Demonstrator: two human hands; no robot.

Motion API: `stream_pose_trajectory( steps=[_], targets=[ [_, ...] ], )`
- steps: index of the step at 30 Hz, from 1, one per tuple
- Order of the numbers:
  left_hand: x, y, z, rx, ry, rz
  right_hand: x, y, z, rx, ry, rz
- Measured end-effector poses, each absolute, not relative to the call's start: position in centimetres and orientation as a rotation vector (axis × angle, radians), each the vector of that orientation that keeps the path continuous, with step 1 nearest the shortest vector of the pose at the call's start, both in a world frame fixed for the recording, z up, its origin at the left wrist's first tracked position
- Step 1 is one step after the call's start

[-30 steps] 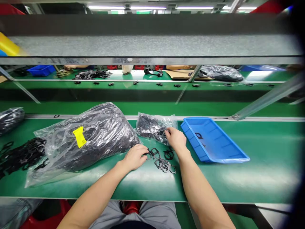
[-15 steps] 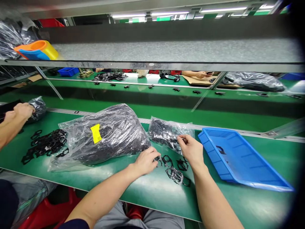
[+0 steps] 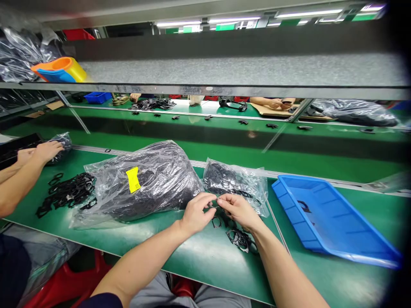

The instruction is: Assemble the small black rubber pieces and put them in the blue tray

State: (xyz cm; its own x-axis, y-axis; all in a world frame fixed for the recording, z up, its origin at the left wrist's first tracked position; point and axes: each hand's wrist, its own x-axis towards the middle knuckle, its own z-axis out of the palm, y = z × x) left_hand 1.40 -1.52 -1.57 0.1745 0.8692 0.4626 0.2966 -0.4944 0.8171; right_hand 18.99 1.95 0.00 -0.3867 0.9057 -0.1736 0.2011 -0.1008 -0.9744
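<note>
Two bare hands, centre of frame: left hand (image 3: 196,214) and right hand (image 3: 240,210), fingertips close together; contact between them is indistinct.
Left fingers: curved, thumb apart from forefinger; a thin dark form shows in the gap, but whether it is gripped cannot be told.
Right fingers: thumb and forefinger drawn together in a pinch; any piece between them cannot be made out.
Ring-shaped parts: loose dark pieces (image 3: 240,241) on the green bench (image 3: 180,256), below the hands, partly hidden by the right hand and wrist; overlapping, hence not countable.
Small clear bag: (image 3: 236,182) behind the right hand, lower portion covered; contents dark, outlines blurred by plastic.
Large clear bag: (image 3: 167,179) left of centre, bearing a yellow label (image 3: 132,179), its print illegible.
Blue tray: (image 3: 343,226) right, with dark pieces (image 3: 303,206) inside; its lower-right corner blurs.
Co-worker's hands: (image 3: 48,150) left, forearms cut off by the frame; grasp unclear.
</note>
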Motion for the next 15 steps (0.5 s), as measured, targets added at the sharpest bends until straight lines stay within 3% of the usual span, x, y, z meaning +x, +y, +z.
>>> stream_pose_trajectory(
  steps=[8,15],
  targets=[
    [1.5,-0.4,-1.8,1.084,1.078,1.244,17.9,1.5,0.2,-1.207,-1.342,1.543],
    [1.2,-0.3,-0.8,0.977,1.066,1.268,18.3,1.8,0.6,-1.229,-1.176,1.565]
  ],
)
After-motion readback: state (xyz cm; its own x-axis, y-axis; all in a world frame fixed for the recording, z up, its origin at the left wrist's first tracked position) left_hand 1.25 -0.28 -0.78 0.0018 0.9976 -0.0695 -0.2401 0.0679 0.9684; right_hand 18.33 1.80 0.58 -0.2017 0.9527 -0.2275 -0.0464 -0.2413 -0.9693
